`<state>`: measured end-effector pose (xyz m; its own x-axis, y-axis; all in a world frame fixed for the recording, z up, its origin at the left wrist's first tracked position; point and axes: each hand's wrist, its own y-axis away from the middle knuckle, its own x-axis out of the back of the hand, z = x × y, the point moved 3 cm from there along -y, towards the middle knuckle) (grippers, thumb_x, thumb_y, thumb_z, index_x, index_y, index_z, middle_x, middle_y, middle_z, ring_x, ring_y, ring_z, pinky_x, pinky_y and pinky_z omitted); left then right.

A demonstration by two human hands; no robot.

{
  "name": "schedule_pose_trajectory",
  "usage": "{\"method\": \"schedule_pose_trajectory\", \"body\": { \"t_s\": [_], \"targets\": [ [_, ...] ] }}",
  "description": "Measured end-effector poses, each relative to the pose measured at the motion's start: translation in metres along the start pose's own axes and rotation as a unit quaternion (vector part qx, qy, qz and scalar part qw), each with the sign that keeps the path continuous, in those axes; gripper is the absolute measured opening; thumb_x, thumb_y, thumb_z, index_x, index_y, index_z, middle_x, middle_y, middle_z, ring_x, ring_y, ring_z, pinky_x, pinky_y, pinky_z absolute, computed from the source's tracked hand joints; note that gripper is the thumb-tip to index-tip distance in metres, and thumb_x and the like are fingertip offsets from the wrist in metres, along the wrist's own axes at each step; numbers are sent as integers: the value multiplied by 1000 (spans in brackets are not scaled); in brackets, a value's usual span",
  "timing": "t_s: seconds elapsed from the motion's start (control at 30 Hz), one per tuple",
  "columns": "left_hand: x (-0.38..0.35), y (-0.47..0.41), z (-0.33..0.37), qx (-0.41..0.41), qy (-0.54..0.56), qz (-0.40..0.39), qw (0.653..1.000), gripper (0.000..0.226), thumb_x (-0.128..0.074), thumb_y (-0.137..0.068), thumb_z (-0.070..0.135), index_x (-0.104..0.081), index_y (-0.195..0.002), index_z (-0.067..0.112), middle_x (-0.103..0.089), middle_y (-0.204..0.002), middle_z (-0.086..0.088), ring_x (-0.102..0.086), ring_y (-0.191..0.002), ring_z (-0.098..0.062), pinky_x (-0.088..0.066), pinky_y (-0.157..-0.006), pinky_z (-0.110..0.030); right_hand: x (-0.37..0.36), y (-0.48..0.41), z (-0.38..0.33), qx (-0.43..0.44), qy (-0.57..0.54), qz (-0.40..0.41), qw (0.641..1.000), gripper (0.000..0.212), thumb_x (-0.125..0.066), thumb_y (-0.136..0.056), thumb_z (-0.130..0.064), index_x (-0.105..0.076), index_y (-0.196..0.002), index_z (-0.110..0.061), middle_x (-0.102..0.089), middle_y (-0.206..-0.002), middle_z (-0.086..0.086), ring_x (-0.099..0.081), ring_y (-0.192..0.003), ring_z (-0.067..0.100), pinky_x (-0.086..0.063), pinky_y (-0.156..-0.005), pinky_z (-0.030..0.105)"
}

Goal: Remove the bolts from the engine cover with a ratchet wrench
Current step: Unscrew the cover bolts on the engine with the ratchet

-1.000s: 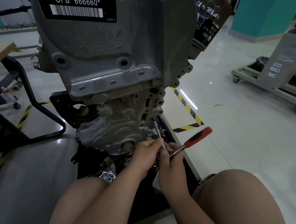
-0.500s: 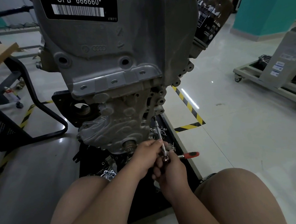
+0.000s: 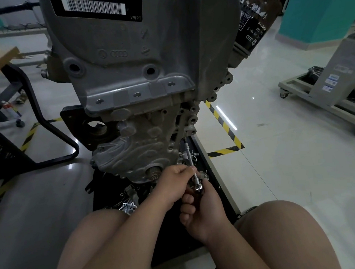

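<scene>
Sitting low at the engine, the person has both hands on the ratchet wrench [image 3: 198, 187]. The left hand [image 3: 174, 185] pinches the extension bar [image 3: 189, 158] between thumb and fingertips. The right hand [image 3: 204, 212] is curled round the wrench head, hiding the handle. The bar runs toward 12 o'clock to the engine cover [image 3: 131, 149], lower right edge, and its tip sits in shadow. An oil filter [image 3: 253, 25] is at 1 o'clock, a wheeled cart [image 3: 307, 97] at 3, and a chair frame [image 3: 47, 121] at 9.

Left forearm [image 3: 120, 237] and right forearm [image 3: 238, 255] extend forward and converge. Left hand [image 3: 174, 183]: fingers curled, fingertips pinching the shaft of the ratchet wrench [image 3: 192, 166]. Right hand [image 3: 204, 212]: directly below the left hand, fingers curled round the wrench head.
</scene>
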<state>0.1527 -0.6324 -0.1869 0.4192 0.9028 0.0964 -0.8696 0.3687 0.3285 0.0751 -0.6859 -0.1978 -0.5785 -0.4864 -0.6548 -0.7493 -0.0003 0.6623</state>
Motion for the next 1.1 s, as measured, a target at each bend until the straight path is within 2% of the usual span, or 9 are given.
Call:
{"method": "schedule_pose_trajectory", "body": {
  "t_s": [0.07,0.2,0.3,0.47,0.53,0.6,0.73,0.93,1.1],
  "targets": [
    [-1,-1,-1,-5,3,9,1000,29,-58,-95,26,-70,-69,19,-59,-49,7,-48,-39,-5,-36,-42,-13,3,2,0,0,26,28,999,53,-37,-96,-62,-58,-73,-19,-37,-48,-5,-28,-34,8,-26,-36,19],
    [-2,-3,-1,-11,-11,18,1000,30,-61,-94,27,-70,-66,20,-57,-47,12,-45,-41,1,-36,-45,-15,3,3,0,-16,-53,36,998,52,-45,-93,-62,-53,-67,-17,-34,-44,-7,-28,-30,6,-27,-33,16],
    [-3,-3,-1,-6,7,23,1000,30,-63,-92,27,-69,-64,19,-55,-47,6,-46,-43,-6,-38,-49,-18,2,2,0,13,-54,30,998,53,-43,-93,-63,-53,-68,-17,-35,-43,-7,-29,-30,7,-28,-33,17],
    [-2,-1,-3,12,22,19,1000,28,-64,-91,29,-67,-75,7,-51,-46,-6,-42,-32,-13,-35,-40,-16,6,-3,1,112,62,67,990,49,-38,-101,-50,-57,-78,-12,-47,-51,0,-39,-38,12,-35,-44,22],
    [-2,-1,-3,10,21,12,1000,30,-64,-92,29,-65,-78,2,-49,-46,-8,-40,-32,-17,-33,-38,-17,10,-3,0,171,132,102,971,45,-42,-102,-42,-58,-77,-8,-52,-53,2,-45,-39,15,-39,-43,25],
    [-3,-2,-3,3,13,11,1000,30,-65,-91,29,-65,-78,2,-47,-51,-10,-38,-39,-18,-33,-42,-21,12,-1,-2,232,173,124,949,36,-48,-101,-35,-60,-83,-6,-58,-57,4,-50,-43,16,-43,-44,27],
    [-4,-4,-1,-5,19,22,1000,29,-66,-90,29,-68,-75,4,-51,-66,-14,-41,-54,-19,-34,-52,-29,11,7,-5,311,183,120,925,10,-58,-97,-24,-68,-96,-23,-65,-62,0,-56,-48,11,-48,-47,23],
    [-2,-5,-2,-13,2,36,999,26,-67,-89,28,-72,-77,5,-55,-68,-13,-47,-63,-19,-39,-59,-28,9,8,1,318,173,118,925,24,-63,-93,-12,-65,-101,-34,-65,-64,-4,-56,-52,6,-50,-54,20],
    [-2,-5,-3,-16,0,39,999,25,-67,-89,28,-72,-69,14,-55,-59,-5,-45,-55,-14,-38,-54,-22,8,10,-1,331,177,111,920,29,-63,-92,-7,-68,-94,-36,-62,-59,-6,-55,-54,4,-51,-58,19]
  ]
}}
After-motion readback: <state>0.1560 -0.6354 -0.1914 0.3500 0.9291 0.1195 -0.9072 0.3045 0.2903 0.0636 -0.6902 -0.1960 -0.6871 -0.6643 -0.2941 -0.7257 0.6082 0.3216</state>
